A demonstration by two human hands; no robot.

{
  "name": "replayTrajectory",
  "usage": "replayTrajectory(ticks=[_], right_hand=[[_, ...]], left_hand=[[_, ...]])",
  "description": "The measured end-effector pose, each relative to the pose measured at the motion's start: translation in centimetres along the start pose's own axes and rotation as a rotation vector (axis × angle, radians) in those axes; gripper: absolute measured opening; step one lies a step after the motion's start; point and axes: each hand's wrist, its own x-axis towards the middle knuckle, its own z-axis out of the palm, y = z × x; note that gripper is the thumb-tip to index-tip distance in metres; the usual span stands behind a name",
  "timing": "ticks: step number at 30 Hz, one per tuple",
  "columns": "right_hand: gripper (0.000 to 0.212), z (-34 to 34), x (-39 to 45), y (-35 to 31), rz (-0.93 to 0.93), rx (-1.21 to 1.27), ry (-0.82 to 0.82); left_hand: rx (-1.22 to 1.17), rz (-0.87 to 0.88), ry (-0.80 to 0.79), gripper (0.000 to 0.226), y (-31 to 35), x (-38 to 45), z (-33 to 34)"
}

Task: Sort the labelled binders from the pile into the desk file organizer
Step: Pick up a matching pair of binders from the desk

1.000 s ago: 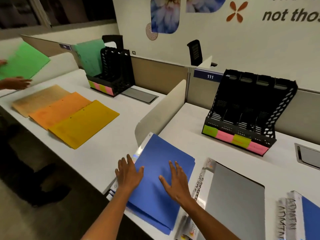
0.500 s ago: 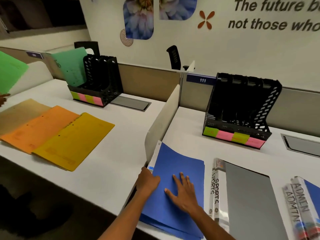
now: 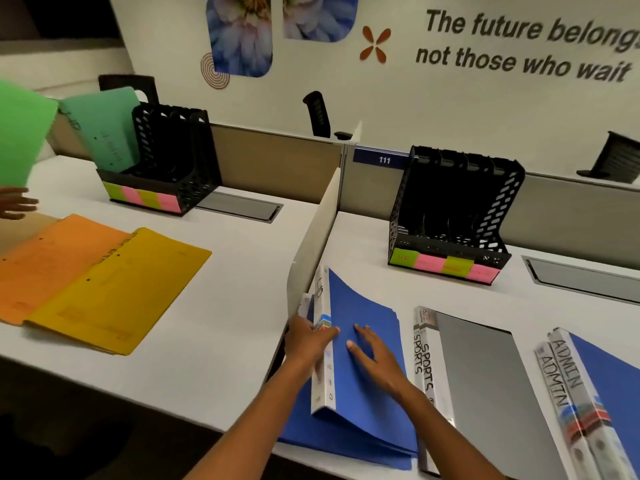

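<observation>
Farther back on the right, the black mesh desk file organizer stood empty — label writing illegible. Near the divider, the left hand gripped the white spine of the top blue plastic binder; the right hand lay flat, fingers spread, on its cover.

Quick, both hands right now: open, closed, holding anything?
Left hand: closed on the white spine of the top blue binder, lifting that edge.
Right hand: open, palm flat on the blue binder's cover, holding nothing.
</observation>
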Motion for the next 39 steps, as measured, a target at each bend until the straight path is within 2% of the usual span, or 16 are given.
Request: replayTrajectory(ticks=[3, 6, 12, 16, 18, 25, 27, 31, 36, 39], right_hand=[[0.07, -1.3, -0.4, -1.6, 0.031, 0.215, 0.041], [0.07, -2.7, -0.9, -2.7, 0.047, 0.392, 0.055], [0.046, -7.1, -2.3, -5.4, 0.104, 0.515, 0.091], [0.067, -11.5, -3.0, -7.9, 0.119, 0.584, 0.12], [0.07, -13.9, -3.1, -9.2, 0.068, 0.594, 0.141], [0.046, -21.5, -2.4, -12.7, -0.069, 0.485, 0.268], [0.041, -22.9, -1.8, -13.0, -0.1, 0.444, 0.319], [0.044, -25.6, 0.1, -12.8, -0.054, 0.373, 0.432], [0.045, -29.2, 1.6, -12.4, -0.072, 0.379, 0.492], [0.036, -31.6, 2.5, -12.6, -0.131, 0.38, 0.556]], left_hand=[[-0.183, -0.041, -0.091, 0.041, 1.2, -1.3, 1.7], [-0.222, -0.012, -0.112, 0.032, 2.5, -2.3, 3.4], [-0.265, 0.085, -0.251, 0.027, 4.8, -3.8, 5.0], [-0.217, 0.25, -0.277, 0.032, 6.8, -5.0, 6.6], [-0.171, 0.393, -0.246, 0.035, 8.0, -5.5, 7.6], [-0.09, 0.788, -0.159, 0.058, 11.5, -5.2, 12.6], [-0.076, 0.856, -0.14, 0.064, 12.3, -4.5, 14.0], [-0.059, 0.965, -0.132, 0.075, 13.4, -3.0, 16.7], [-0.081, 1.046, -0.193, 0.079, 15.6, -1.3, 19.8], [-0.088, 1.112, -0.267, 0.083, 17.4, -0.1, 21.3]])
